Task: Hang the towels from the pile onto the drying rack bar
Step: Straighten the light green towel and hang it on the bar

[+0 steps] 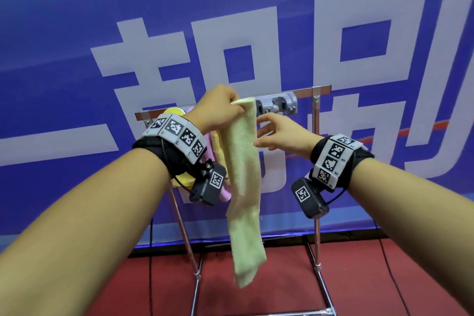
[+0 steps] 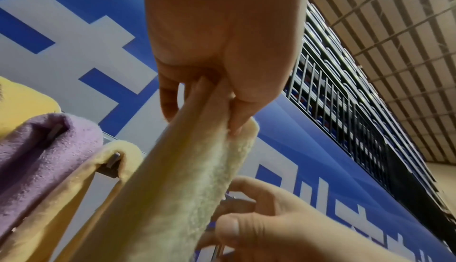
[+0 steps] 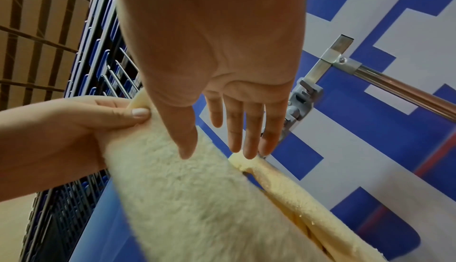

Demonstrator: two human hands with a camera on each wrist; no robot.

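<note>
A long pale green towel [image 1: 243, 187] hangs straight down in front of the drying rack bar [image 1: 305, 91]. My left hand [image 1: 232, 108] pinches its top end between thumb and fingers, just in front of the bar. The same pinch [image 2: 231, 114] shows in the left wrist view. To the right of the towel, my right hand [image 1: 268, 133] is open with straight fingers [image 3: 249, 139], its thumb at the towel's [image 3: 197, 198] edge. A yellow towel [image 2: 22, 106], a purple towel [image 2: 44, 149] and a pale yellow towel [image 2: 123, 149] hang over the bar's left part. The pile is out of view.
A grey clip fixture [image 1: 279, 105] sits on the bar right of the hung towels, with bare bar beyond it to the right post [image 1: 316, 120]. The rack's metal legs [image 1: 319, 264] stand on a red floor. A blue banner [image 1: 77, 33] rises close behind.
</note>
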